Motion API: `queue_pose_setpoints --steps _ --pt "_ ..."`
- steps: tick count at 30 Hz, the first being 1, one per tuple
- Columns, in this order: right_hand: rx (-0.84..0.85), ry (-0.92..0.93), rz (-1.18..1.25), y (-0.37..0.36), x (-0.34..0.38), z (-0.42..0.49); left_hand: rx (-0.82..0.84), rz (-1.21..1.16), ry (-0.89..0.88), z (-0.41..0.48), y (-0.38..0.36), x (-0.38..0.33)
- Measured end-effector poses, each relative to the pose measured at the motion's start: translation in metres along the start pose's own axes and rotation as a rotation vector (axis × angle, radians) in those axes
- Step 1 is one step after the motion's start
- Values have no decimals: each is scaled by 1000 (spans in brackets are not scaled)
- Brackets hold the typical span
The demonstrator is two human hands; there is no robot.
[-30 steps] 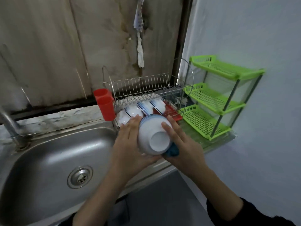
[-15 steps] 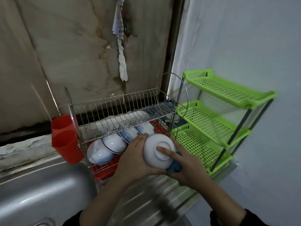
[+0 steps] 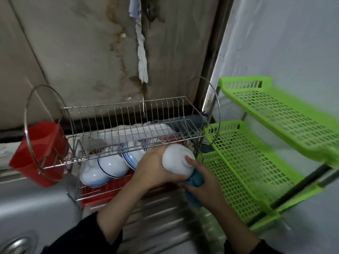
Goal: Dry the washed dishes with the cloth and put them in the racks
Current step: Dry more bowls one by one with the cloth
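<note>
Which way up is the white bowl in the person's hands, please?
Overturned: the white bowl shows its outside and foot to the camera, between the left hand and the right hand holding the blue cloth.

Held bowl plain white outside — cloth blue. Racked bowls white, blue rim lines. Cup and tray red; shelf lime green — rack silver wire.

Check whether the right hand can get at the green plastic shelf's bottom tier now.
Probably yes: the right hand is beside the green plastic shelf's bottom tier, nothing between; but its fingers hold a blue cloth against the white ceramic bowl.
</note>
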State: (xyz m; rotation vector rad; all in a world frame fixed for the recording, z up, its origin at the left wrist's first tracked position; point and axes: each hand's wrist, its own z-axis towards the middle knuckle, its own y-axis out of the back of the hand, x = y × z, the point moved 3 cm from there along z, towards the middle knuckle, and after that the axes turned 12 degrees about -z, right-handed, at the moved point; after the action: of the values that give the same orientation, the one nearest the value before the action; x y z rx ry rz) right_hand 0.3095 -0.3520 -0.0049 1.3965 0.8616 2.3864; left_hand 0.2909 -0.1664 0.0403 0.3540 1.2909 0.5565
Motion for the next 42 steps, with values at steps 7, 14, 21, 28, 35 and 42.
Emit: queue_pose_setpoints --steps 7,14,21,28,35,42 --pt "26 -169 59 -13 -29 16 -30 174 8 15 -10 10" --pt "-81 -240 45 -17 -33 18 28 317 50 28 -16 15" --pt "-131 -290 119 -19 -42 25 78 341 74 34 -23 24" --pt "-251 -374 -4 -19 -28 36 96 416 93 30 -17 32" --pt "-20 -373 -129 -30 -20 58 148 559 96 36 -16 41" --pt "53 -370 -262 -40 -13 59 103 622 103 39 -16 39"
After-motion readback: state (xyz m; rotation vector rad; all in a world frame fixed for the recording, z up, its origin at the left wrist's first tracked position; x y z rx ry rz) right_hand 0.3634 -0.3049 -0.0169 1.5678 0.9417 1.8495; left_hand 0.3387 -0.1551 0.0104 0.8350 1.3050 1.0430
